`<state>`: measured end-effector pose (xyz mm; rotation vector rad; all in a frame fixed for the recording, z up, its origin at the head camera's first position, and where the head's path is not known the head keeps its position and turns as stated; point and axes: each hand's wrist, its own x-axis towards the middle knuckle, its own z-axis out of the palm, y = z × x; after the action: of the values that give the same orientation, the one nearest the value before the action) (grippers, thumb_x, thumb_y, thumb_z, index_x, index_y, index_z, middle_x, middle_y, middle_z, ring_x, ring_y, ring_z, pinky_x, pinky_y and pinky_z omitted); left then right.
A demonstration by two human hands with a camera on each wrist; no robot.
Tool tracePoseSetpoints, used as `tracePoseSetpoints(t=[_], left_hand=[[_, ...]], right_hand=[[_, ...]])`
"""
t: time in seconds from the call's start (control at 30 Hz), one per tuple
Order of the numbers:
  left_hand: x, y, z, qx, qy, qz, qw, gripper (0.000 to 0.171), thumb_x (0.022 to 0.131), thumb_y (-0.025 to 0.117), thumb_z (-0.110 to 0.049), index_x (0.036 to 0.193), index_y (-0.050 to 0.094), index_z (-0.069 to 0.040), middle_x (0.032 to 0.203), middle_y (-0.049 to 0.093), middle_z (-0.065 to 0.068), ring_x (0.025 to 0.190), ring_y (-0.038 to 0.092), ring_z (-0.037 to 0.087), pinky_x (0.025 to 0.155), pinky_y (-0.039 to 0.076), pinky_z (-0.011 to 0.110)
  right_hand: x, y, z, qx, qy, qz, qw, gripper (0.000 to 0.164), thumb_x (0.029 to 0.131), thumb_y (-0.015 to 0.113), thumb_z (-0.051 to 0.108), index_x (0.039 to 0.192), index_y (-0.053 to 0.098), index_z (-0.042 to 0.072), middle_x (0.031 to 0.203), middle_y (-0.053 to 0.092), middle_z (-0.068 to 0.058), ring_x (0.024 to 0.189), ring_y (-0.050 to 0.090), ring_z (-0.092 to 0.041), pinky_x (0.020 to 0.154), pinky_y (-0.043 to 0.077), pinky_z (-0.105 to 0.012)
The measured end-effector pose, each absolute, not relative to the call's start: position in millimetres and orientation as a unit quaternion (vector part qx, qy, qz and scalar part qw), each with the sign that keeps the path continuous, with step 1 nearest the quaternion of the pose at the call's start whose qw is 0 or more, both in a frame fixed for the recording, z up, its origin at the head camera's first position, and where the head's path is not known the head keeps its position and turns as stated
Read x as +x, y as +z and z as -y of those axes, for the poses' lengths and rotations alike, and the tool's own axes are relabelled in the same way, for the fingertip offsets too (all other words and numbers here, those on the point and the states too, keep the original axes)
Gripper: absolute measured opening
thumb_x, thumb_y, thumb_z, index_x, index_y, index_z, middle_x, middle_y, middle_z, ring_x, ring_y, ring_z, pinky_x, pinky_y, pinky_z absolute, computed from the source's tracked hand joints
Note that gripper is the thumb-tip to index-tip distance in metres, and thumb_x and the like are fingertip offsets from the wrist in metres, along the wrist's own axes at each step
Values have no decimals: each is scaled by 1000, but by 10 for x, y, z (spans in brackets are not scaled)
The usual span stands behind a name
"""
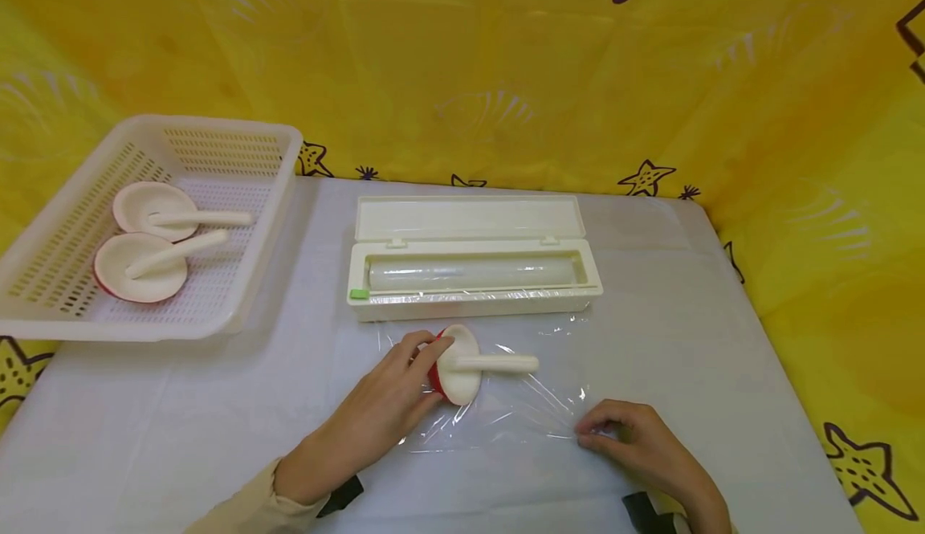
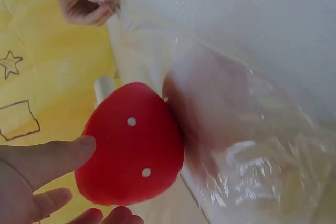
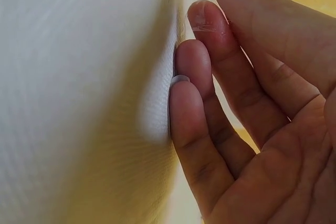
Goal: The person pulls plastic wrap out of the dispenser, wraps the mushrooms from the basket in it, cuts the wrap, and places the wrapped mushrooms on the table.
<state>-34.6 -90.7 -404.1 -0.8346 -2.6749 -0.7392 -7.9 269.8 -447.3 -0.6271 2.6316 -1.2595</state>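
My left hand (image 1: 386, 393) grips a toy mushroom (image 1: 462, 369) by its cap, fingers above and thumb below. The cap is tilted on its side, its white underside and stem facing right. In the left wrist view, the mushroom's red cap (image 2: 131, 145) shows white dots, with finger tips along its edge. A clear sheet of cling film (image 1: 506, 413) lies beneath the mushroom, reaching from the dispenser box. My right hand (image 1: 643, 446) pinches the film's near right corner between thumb and fingertips. In the right wrist view, a bit of film shows on one fingertip (image 3: 203, 19).
Behind the hands, a cream dispenser box (image 1: 473, 305) has its lid (image 1: 470, 218) raised, with a film roll (image 1: 473, 273) inside and a green slider (image 1: 359, 294) at the left. A white basket (image 1: 249, 277) on the left holds two more mushrooms (image 1: 155, 281). A yellow curtain (image 1: 462, 60) borders the table.
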Motion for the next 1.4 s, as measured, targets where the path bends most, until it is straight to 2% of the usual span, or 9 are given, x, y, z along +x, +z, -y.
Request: tracePoseSetpoints(t=[0.1,0.27,0.53,0.73,0.83,1.03,1.17,1.4], left_hand=[[-335,-4029,1001,-276,-263,919,102,75,71,89,-11,137,52,-9,122,55,5,104,58,17,81,57,31],[-288,-4023,1171,-257,-250,932,50,69,74,88,-18,133,53,-7,121,58,3,108,60,17,88,57,33],[-235,-4007,1519,-334,-223,913,-79,42,76,85,-24,108,60,-14,100,59,-7,87,52,6,77,51,25],[-229,-4091,1607,-333,-189,911,-150,38,70,88,-23,90,57,-19,84,51,-13,75,47,5,69,46,26],[-216,-4150,1611,-334,-171,914,-151,36,69,88,-19,82,54,-20,77,46,-13,68,42,5,64,42,25],[-201,-4190,1610,-349,-160,916,-117,30,79,77,-10,70,52,-22,67,42,-14,61,37,3,61,37,22],[-200,-4157,1636,-352,-171,914,-110,28,85,72,-8,71,51,-22,65,40,-14,60,36,1,60,37,21],[-229,-4063,1703,-367,-210,903,-80,25,84,69,-6,77,51,-22,67,40,-16,63,36,-2,61,37,19]], right_hand=[[-79,-4480,-2703,-213,-421,-878,79,12,83,78,14,90,73,23,86,71,14,79,62,-1,73,52,-19],[-79,-4485,-2700,-212,-422,-878,79,12,84,78,15,90,73,24,86,71,14,79,62,-1,73,52,-19],[-77,-4465,-2688,-202,-414,-884,84,12,83,79,16,88,72,26,84,70,16,79,61,0,73,51,-19],[-78,-4439,-2691,-191,-414,-885,97,13,84,79,18,86,70,27,83,70,13,80,60,-1,74,50,-19],[-77,-4430,-2683,-190,-417,-883,103,11,85,78,20,86,69,26,83,69,14,80,60,-1,74,51,-20],[-80,-4416,-2672,-191,-418,-881,110,9,86,77,23,86,68,27,83,68,16,81,60,-2,75,51,-20],[-82,-4409,-2669,-195,-417,-881,109,10,87,76,23,86,68,28,83,68,17,81,61,-1,75,51,-20],[-70,-4402,-2665,-207,-414,-883,77,15,85,77,15,87,68,27,84,69,17,80,60,0,73,51,-20]])
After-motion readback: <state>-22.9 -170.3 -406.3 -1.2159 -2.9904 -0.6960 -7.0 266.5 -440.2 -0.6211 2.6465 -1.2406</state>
